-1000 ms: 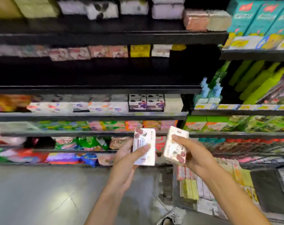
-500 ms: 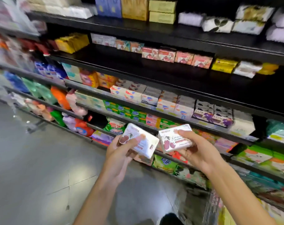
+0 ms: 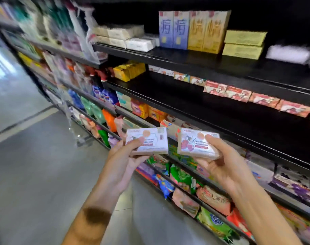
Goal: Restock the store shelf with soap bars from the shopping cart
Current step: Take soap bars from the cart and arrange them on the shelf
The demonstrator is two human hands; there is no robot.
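My left hand (image 3: 123, 163) grips a white soap bar box with cherry print (image 3: 150, 144), held flat in front of me. My right hand (image 3: 221, 163) grips a second, matching soap bar box (image 3: 193, 145) just to the right of the first. Both boxes hover in front of the black store shelf (image 3: 195, 101), level with its middle tiers. A row of similar pink-and-white soap boxes (image 3: 237, 93) lines the second shelf up and to the right. The shopping cart is out of view.
Tall blue and gold cartons (image 3: 191, 30) and pale yellow boxes (image 3: 244, 44) stand on the top shelf. Yellow soap boxes (image 3: 129, 70) sit at the second shelf's left end. Bagged goods (image 3: 184, 179) fill the lower shelves. Grey floor (image 3: 35, 165) spreads to the left.
My view has swung left along the aisle, away from the cart. Both hands have kept their soap boxes and turned them flat, side by side.
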